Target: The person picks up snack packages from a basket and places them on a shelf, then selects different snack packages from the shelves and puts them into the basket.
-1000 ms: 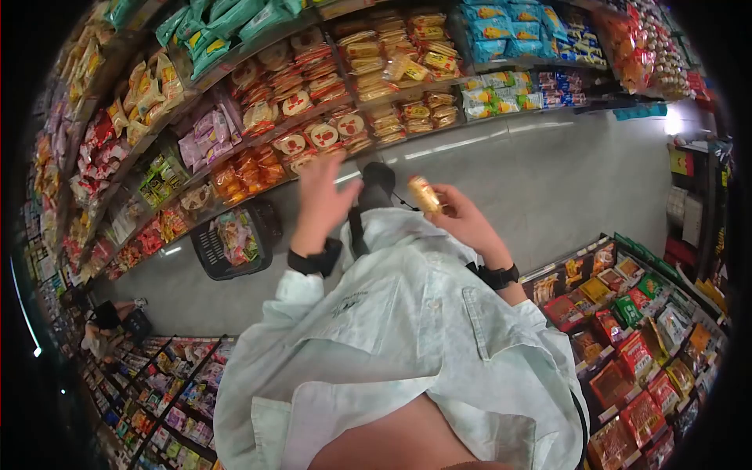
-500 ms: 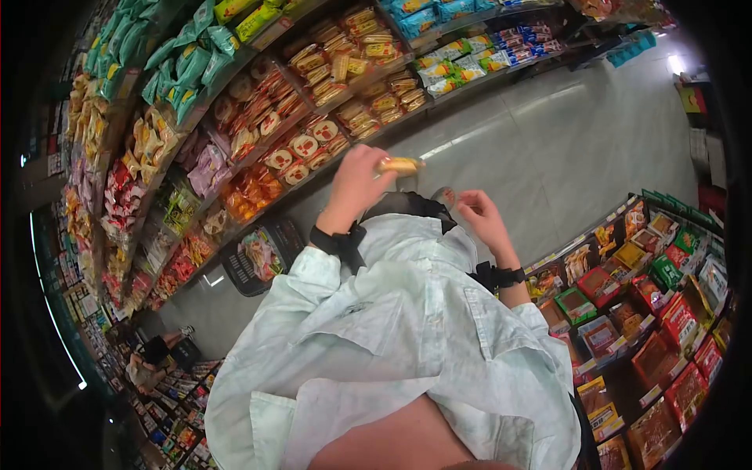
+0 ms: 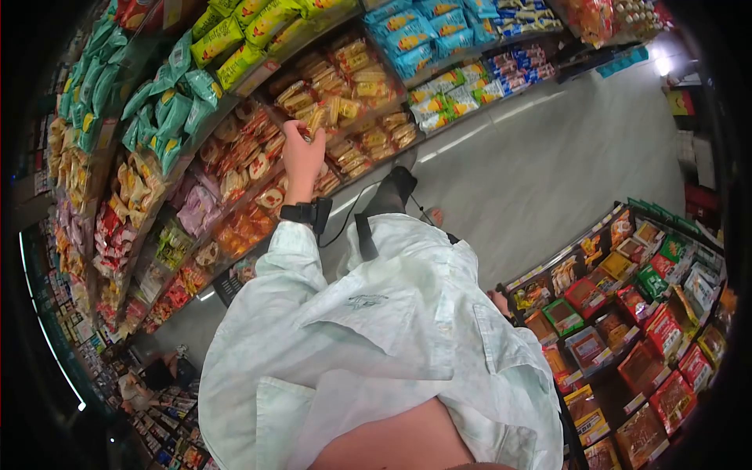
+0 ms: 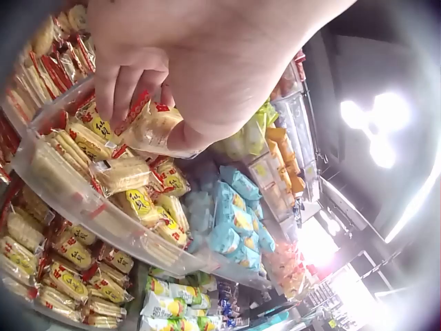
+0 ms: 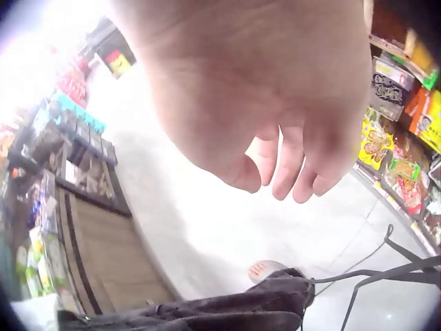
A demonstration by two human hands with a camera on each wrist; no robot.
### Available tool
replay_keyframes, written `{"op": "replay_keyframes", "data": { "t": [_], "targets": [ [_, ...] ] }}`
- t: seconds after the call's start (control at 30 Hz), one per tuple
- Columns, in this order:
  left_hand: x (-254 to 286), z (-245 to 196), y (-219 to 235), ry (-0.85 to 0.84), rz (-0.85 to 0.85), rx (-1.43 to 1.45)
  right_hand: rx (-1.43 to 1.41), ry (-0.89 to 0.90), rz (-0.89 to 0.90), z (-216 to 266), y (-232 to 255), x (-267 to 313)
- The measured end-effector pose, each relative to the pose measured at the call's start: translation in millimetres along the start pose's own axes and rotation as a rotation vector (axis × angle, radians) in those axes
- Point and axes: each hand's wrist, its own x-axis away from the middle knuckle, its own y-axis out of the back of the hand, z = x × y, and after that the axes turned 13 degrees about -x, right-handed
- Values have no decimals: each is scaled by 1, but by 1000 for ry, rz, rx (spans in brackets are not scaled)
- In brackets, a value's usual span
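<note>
At the upper snack shelves, my left hand reaches over a clear-walled bin heaped with yellow-labelled packets. I have one wrapped packet gripped, my thumb on one side and my fingers bent round the other. It is at the top of the heap, near the bin's rear part; I cannot tell whether its underside touches the packets below. Its clear wrapper has red print at the edge, and something pale golden shows through.

Just beside this bin are blue packets, and below them sit green-and-white packets. A lower bin under mine holds more of the yellow-labelled kind. On the other side of my arm, teal bags lie piled, with yellow-green bags above them.

My right hand is well apart from the shelves, over the pale floor. Its fingers are released, loosely bent, with nothing held between them. Beneath it, in the right wrist view, I see a dark trouser leg, a light shoe and thin black cords.

Around my left wrist is a black band, below it the pale green shirt sleeve. Opposite the shelves, a low display carries red, green and yellow packs in rows.
</note>
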Motion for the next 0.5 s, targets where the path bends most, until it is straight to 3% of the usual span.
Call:
{"op": "replay_keyframes", "data": {
  "t": [0.07,0.13,0.3,0.37,0.5],
  "targets": [
    [-36,11,-25,-100,5,-67,-339,-76,-193,10,-9,4],
    [-61,14,-47,-145,42,-148,-508,-65,-265,41,-20,1],
    [-77,-19,-41,-262,160,-263,-500,7,-115,149,-46,-12],
    [-79,-18,-44,-294,179,-280,-371,114,-284,208,-86,5],
    [-80,-8,-45,-408,118,-291,-250,170,-253,265,-110,8]
  ]
}}
